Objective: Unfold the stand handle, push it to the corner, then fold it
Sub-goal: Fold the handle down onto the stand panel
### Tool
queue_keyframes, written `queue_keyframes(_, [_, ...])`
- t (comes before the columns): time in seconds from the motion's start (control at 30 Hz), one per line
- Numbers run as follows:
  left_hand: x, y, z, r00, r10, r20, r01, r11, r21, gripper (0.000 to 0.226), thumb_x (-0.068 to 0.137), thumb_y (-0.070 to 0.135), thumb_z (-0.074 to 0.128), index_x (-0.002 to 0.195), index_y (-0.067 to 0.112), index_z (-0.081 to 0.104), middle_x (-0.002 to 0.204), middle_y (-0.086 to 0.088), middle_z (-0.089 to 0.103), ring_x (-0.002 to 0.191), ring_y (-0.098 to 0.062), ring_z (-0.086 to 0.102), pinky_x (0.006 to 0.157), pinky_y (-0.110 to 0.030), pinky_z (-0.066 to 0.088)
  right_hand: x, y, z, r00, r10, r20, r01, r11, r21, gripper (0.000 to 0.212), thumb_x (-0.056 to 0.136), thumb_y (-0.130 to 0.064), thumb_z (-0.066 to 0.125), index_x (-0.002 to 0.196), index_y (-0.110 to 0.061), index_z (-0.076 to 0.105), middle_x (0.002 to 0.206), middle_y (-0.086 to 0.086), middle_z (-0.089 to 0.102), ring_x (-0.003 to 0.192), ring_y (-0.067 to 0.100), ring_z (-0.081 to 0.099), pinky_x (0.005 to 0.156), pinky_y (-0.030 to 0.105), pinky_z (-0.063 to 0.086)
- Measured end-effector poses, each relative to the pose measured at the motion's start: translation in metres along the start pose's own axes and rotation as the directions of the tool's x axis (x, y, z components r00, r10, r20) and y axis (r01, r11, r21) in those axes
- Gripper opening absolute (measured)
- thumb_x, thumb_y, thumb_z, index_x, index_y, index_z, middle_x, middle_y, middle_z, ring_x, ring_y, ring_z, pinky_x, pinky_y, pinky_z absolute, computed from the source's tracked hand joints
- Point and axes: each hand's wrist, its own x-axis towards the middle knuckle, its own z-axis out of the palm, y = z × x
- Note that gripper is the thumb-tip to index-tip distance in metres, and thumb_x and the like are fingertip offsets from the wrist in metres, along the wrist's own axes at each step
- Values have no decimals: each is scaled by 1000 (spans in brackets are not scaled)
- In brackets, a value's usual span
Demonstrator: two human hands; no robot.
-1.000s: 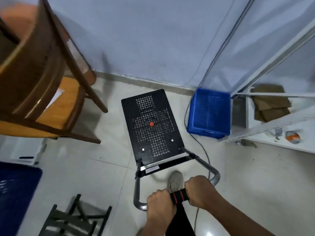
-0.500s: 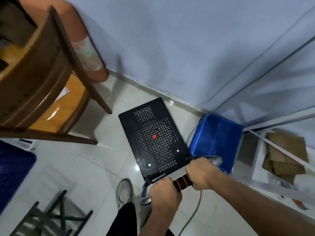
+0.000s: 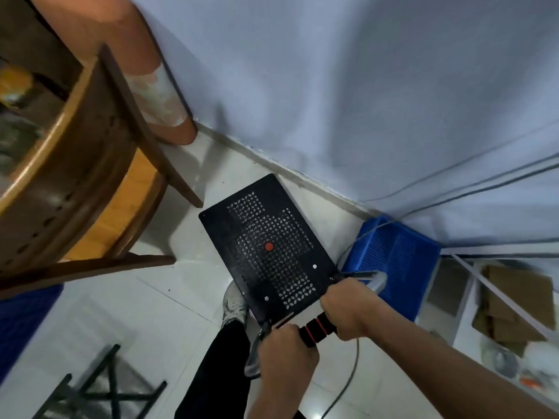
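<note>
The stand is a black perforated platform (image 3: 266, 246) with a red dot in its middle, lying on the white tiled floor close to the wall's skirting. Its grey metal handle (image 3: 376, 279) rises from the platform's near edge and carries a black grip with red rings (image 3: 317, 326). My left hand (image 3: 286, 349) is closed around the grip's left end. My right hand (image 3: 351, 309) is closed around its right end. Both hands hide most of the grip. My foot in a grey shoe (image 3: 234, 303) stands beside the platform's near left corner.
A blue plastic crate (image 3: 393, 261) sits against the wall right of the platform, touching the handle's side. A wooden chair (image 3: 90, 189) stands at the left. A grey cable (image 3: 348, 385) trails on the floor. White shelving (image 3: 453, 300) with cardboard is at the right, a black frame (image 3: 99, 388) lower left.
The platform has rolled forward, nearer the wall and the blue crate. Both hands stayed on the handle grip. My view swung left and tilted, and my foot stepped up beside the platform.
</note>
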Motion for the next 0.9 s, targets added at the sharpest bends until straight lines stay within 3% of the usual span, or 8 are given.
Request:
queue_keyframes(0.2, [53,27,-38,995,-43,94,52,994,-99,10,80,32,53,79,23,54,67,5,50,63,-19,51,58,-30,47,35,47,-51,997,10,82,-1,994,-109,17,75,-24,66,77,-18,50,77,3,58,67,23,58,67,39,54])
queue_keyframes(0.37, [93,59,-52,986,-63,154,113,935,-337,14,79,30,57,82,17,59,75,0,61,66,-21,59,57,-30,49,57,92,-100,968,20,249,46,965,-258,32,76,-26,68,63,-22,39,63,-1,41,57,18,44,67,33,44])
queue_keyframes(0.47, [123,68,-66,985,-75,153,141,866,-479,12,80,27,60,82,16,56,71,3,60,61,-16,57,56,-29,49,76,111,-126,960,78,269,-8,968,-252,17,81,-28,67,89,-19,56,94,5,60,90,24,60,74,33,43])
queue_keyframes(0.57, [155,63,-81,987,-88,133,149,808,-570,9,77,23,64,77,17,56,63,8,54,53,-10,53,50,-26,44,110,120,-147,929,137,344,-39,960,-277,35,83,-31,67,113,-16,57,114,4,62,99,22,61,71,33,42])
queue_keyframes(0.63, [179,51,-87,992,-89,93,127,777,-617,9,74,24,66,75,18,59,65,6,59,56,-13,58,47,-26,46,133,122,-155,961,126,245,-52,956,-288,32,84,-30,66,112,-16,58,110,4,63,94,22,62,70,32,41])
queue_keyframes(0.73, [217,31,-101,995,-79,65,102,768,-632,15,72,29,69,70,16,61,66,0,64,60,-18,62,48,-32,51,162,129,-151,990,55,-129,-97,934,-344,13,85,-27,60,95,-19,60,95,4,67,85,24,61,75,35,45])
queue_keyframes(0.8, [241,20,-111,992,-75,103,124,755,-644,21,68,34,70,70,14,62,69,-4,66,63,-20,64,54,-40,58,180,131,-146,935,51,-352,-162,942,-294,4,81,-23,62,84,-21,63,85,2,68,84,25,56,82,40,45])
queue_keyframes(0.9, [264,8,-120,980,-127,152,195,737,-647,25,64,36,71,71,16,57,73,-4,64,64,-23,65,50,-31,52,207,132,-141,836,53,-546,-171,971,-168,8,76,-14,70,78,-17,63,78,4,62,85,27,48,84,41,42])
